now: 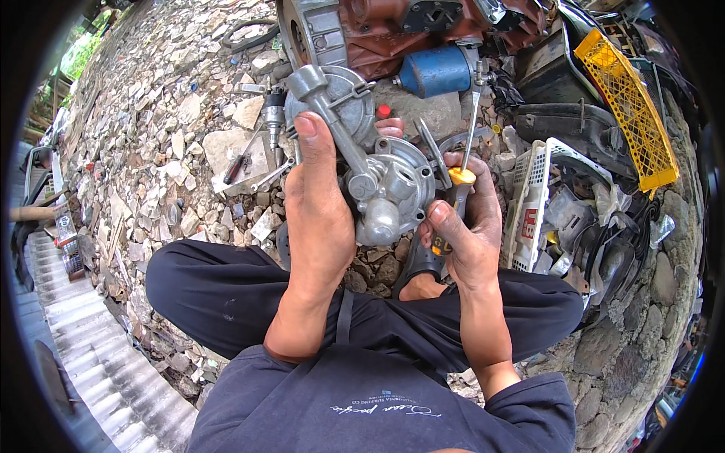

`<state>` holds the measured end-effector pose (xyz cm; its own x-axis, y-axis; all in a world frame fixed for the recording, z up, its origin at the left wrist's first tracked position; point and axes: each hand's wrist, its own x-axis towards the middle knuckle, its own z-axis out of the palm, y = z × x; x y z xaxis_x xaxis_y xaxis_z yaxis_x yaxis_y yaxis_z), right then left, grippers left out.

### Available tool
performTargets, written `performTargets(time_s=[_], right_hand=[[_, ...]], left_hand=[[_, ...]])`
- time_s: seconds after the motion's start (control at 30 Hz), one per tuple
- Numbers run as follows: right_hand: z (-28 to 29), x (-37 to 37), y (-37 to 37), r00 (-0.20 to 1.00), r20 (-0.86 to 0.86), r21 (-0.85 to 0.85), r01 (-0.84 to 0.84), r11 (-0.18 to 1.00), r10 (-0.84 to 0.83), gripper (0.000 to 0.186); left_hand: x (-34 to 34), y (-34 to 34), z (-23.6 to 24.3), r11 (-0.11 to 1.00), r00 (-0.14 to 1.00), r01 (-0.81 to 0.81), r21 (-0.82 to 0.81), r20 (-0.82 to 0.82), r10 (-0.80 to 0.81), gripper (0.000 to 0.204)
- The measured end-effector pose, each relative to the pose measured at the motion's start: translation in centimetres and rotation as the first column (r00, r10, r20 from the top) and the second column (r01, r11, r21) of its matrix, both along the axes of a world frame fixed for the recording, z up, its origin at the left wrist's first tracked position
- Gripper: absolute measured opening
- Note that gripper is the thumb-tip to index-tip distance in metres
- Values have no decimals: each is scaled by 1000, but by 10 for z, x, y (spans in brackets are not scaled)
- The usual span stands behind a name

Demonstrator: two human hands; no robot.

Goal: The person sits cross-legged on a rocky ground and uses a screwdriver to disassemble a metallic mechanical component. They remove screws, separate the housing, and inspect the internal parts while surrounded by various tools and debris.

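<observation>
My left hand is wrapped round a grey cast-metal housing, its thumb along the thick pipe. A second round section sits at the upper end of the pipe. My right hand holds a screwdriver with a yellow and black handle, its shaft pointing up and away. That thumb rests at the rim of the housing's round flange. Between the flange and the screwdriver stands a thin round metal plate, seen nearly edge-on; what supports it is hidden.
Beyond my hands lie a reddish-brown engine casting and a blue canister. At left, another screwdriver and a wrench rest on stone. A white crate and a yellow crate stand at right. Rubble covers the ground.
</observation>
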<state>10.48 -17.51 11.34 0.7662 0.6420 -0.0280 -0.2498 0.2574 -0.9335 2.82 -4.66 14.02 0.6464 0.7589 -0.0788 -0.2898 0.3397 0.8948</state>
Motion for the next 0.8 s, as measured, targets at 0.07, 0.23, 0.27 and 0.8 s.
performTargets(time_s=[0.07,0.23,0.27,0.8], right_hand=[[-2,4,-3,999,12,-4,-39,999,39,50],[2,13,-5,981,192,-73,42,996,-28,42],[4,19,-9,976,217,-92,32,995,-11,42],[40,38,-48,638,581,-615,-64,786,506,38]], left_hand=[[1,0,-3,1000,1000,-19,0,25,19,80],[-1,2,-4,999,998,-33,-32,58,35,72],[-1,4,-5,998,996,-54,-40,62,56,71],[4,23,-23,948,942,-308,-86,115,316,70]])
